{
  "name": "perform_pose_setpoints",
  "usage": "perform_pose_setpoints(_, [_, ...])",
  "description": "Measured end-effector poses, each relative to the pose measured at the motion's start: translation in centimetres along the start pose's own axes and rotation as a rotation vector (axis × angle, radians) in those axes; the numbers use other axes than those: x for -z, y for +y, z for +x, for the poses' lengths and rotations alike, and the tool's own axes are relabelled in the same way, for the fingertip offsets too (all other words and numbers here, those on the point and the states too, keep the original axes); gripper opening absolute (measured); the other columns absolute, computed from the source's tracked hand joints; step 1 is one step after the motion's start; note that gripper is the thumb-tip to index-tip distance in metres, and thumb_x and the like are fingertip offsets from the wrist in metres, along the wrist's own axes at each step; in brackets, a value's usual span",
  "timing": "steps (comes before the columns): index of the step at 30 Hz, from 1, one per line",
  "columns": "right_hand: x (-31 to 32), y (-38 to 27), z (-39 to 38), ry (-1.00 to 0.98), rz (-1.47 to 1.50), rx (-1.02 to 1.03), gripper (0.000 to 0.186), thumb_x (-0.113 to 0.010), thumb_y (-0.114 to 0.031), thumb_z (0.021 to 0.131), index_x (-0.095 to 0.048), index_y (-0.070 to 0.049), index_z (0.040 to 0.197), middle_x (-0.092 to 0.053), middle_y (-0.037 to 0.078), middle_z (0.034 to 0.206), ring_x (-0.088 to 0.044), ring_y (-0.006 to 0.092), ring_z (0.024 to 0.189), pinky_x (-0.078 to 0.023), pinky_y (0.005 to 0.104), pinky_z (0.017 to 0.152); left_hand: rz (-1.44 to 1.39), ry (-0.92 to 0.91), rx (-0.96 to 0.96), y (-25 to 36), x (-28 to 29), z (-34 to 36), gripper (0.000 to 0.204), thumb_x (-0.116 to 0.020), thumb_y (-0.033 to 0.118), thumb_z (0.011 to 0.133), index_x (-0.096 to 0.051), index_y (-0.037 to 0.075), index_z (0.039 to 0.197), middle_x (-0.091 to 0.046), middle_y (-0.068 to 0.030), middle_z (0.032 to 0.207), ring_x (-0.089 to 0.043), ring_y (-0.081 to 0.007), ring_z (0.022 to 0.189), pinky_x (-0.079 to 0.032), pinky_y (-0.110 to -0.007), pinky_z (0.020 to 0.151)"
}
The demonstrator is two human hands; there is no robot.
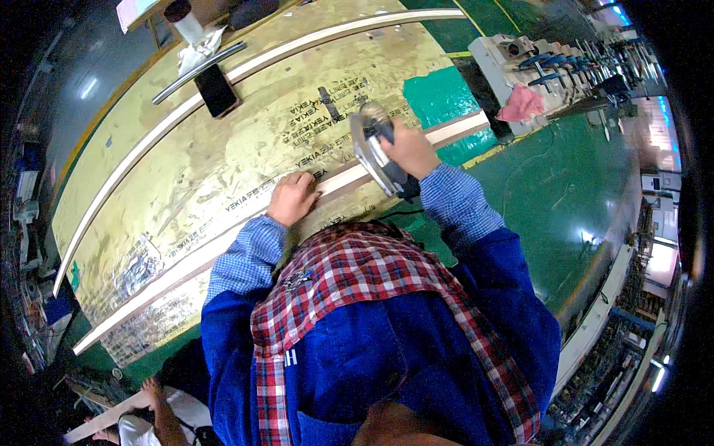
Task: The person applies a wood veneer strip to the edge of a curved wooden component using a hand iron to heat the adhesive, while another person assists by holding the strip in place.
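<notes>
My right hand (407, 150) grips a round handheld power sander (374, 146) with a black body, pressed against a long pale wooden strip (223, 239). The strip lies across the worn yellowish work table (193, 156). My left hand (291, 198) rests flat on the same strip just left of the tool, holding it down. Blue checked cuffs and a blue jacket cover my arms. A red plaid cloth hangs over my chest.
A second long wooden strip (134, 156) curves along the far part of the table. A dark phone (216, 90), a metal bar (198, 72) and crumpled white cloth (199, 46) lie near it. A pink rag (520, 104) sits on a machine at the right. Another person (160, 416) crouches at lower left.
</notes>
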State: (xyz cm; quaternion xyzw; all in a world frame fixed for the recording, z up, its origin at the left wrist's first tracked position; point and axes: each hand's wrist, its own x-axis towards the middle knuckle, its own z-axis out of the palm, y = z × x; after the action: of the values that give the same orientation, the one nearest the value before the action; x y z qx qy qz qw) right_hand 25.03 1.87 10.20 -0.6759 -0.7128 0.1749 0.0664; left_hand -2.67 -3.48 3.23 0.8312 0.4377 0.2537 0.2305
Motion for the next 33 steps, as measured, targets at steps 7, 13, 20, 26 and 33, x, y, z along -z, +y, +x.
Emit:
perform_pose_setpoints(7, [1.9, 8.4, 1.2, 0.162, -0.038, -0.166, 0.047, -0.059, -0.036, 0.078, -0.044, 0.001, 0.103, -0.061, 0.025, 0.079, -0.060, 0.0427, 0.076, -0.048, 0.0508, 0.069, 0.036, -0.128, 0.005, -0.8, -3.6, 3.7, 0.022, -0.061, 0.014, 0.073, -0.054, 0.005, 0.092, -0.057, -0.0150, 0.082, -0.057, -0.0345, 0.081, -0.048, -0.041, 0.073])
perform_pose_setpoints(13, [2.8, 11.3, 1.5, 0.194, -0.040, -0.236, 0.048, -0.058, -0.036, 0.079, -0.044, 0.003, 0.103, -0.061, 0.028, 0.081, -0.060, 0.0442, 0.077, -0.049, 0.0511, 0.070, 0.391, -0.307, -0.227, -0.1, -4.9, 3.8, 0.026, -0.056, 0.013, 0.074, -0.050, 0.005, 0.098, -0.056, -0.0146, 0.085, -0.058, -0.0318, 0.082, -0.047, -0.041, 0.068])
perform_pose_setpoints(20, [2.9, 11.5, 1.4, 0.179, -0.044, -0.245, 0.050, -0.057, -0.036, 0.080, -0.043, 0.005, 0.104, -0.061, 0.028, 0.082, -0.061, 0.0433, 0.078, -0.049, 0.0511, 0.070, 0.436, -0.179, -0.318, 0.6, -4.9, 3.3, 0.017, -0.051, 0.010, 0.075, -0.050, 0.007, 0.091, -0.056, -0.0128, 0.073, -0.059, -0.0286, 0.072, -0.048, -0.039, 0.066])
perform_pose_setpoints(26, [3.5, 10.6, 1.3, 0.166, -0.033, -0.258, 0.051, -0.057, -0.036, 0.080, -0.043, 0.006, 0.104, -0.061, 0.028, 0.084, -0.061, 0.0426, 0.079, -0.049, 0.0500, 0.070, 0.251, -0.159, -0.241, 0.2, -4.1, 3.6, 0.017, -0.054, 0.011, 0.073, -0.051, 0.004, 0.089, -0.054, -0.0150, 0.073, -0.057, -0.0326, 0.070, -0.048, -0.041, 0.065])
perform_pose_setpoints(33, [3.5, 10.8, 1.7, 0.141, -0.011, -0.254, 0.050, -0.057, -0.035, 0.080, -0.043, 0.006, 0.105, -0.061, 0.028, 0.086, -0.060, 0.0424, 0.082, -0.049, 0.0489, 0.073, 0.111, -0.207, -0.143, 0.1, -3.5, 4.2, 0.013, -0.053, 0.012, 0.077, -0.051, 0.003, 0.087, -0.056, -0.0173, 0.076, -0.057, -0.0355, 0.072, -0.048, -0.042, 0.064])
